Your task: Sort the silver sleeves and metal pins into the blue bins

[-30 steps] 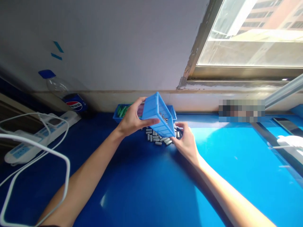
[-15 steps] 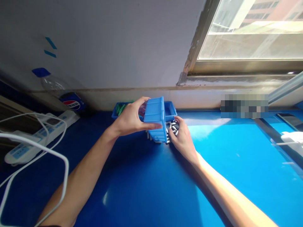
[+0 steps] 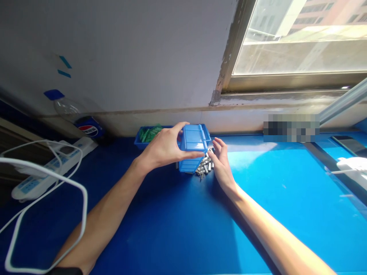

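My left hand [image 3: 164, 149] is shut on a small blue plastic bin [image 3: 195, 139], thumb along its near side and fingers over the far side. The bin is tipped over, its mouth facing right and down. Beneath and beside the mouth lies a pile of small metal parts [image 3: 206, 166], some like thin screws and some like short cylinders. Just right of the pile, my right hand [image 3: 224, 164] has its fingers apart and slightly curled, with nothing seen in it. Its thumb tip is close to the bin's lower edge; whether they touch I cannot tell.
Behind my left hand, a blue bin [image 3: 140, 144] holds green pieces [image 3: 150, 133]. Another blue bin wall [image 3: 208, 131] shows behind the tipped one. A power strip [image 3: 54, 168], white cables and a cola bottle [image 3: 88, 126] are at left. A phone [image 3: 348, 145] lies far right.
The bin has tipped further toward the right, and thin metal pieces now lie on the near side of the pile. My right hand's fingers have opened from around the parts.
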A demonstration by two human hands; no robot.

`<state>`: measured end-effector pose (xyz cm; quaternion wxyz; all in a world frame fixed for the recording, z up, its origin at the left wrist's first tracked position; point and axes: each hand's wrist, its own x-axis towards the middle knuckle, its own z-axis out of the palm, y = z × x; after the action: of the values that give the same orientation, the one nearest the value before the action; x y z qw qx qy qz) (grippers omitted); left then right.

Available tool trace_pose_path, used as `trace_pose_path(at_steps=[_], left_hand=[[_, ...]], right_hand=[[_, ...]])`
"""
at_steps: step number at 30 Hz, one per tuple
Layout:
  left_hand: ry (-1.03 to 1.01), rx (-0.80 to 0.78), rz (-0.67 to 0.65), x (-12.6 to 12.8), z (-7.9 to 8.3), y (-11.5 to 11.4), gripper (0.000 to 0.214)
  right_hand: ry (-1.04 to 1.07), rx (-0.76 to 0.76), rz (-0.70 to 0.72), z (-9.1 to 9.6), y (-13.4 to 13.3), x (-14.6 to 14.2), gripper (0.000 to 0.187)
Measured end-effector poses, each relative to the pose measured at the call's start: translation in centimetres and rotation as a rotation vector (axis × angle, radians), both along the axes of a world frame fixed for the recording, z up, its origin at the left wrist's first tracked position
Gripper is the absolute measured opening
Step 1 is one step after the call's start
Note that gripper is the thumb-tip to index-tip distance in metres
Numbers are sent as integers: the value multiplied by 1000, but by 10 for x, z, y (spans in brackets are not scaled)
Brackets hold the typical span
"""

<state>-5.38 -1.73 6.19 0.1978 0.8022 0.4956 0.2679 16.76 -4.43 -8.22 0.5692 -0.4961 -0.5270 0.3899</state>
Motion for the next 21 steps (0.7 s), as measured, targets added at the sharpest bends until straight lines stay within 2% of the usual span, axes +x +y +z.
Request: trace_pose_path(at_steps=[2,4,6,8,10,11,14,16,18,21], left_hand=[[50,-12,30,3,2,-1,120],[112,-17,62,7,5,-2,123],[173,-10,92,12,9,-2,123],[225,3,121,21,12,-3,123],[274,15,137,31,15,-4,124],[297,23,140,36,16,-4,124],[311,52,120,48,16,-3,126],[233,74,92,50,14,-2,116],[98,99,73,46,9,2,96],[-81,124,97,34,-3,11,74]], right_hand=[[28,7,-54,3,-1,1,54],[-4,65,-120,10,-4,5,44],[-71,140,-124,21,-9,11,33],[-43,140,51,34,-15,16,26],[79,67,303,44,-19,19,29],[120,26,370,47,-20,19,28],[172,-55,391,50,-19,19,25],[224,-95,396,48,-15,20,28],[303,-141,408,46,-10,23,28],[423,-210,383,44,-6,28,32]])
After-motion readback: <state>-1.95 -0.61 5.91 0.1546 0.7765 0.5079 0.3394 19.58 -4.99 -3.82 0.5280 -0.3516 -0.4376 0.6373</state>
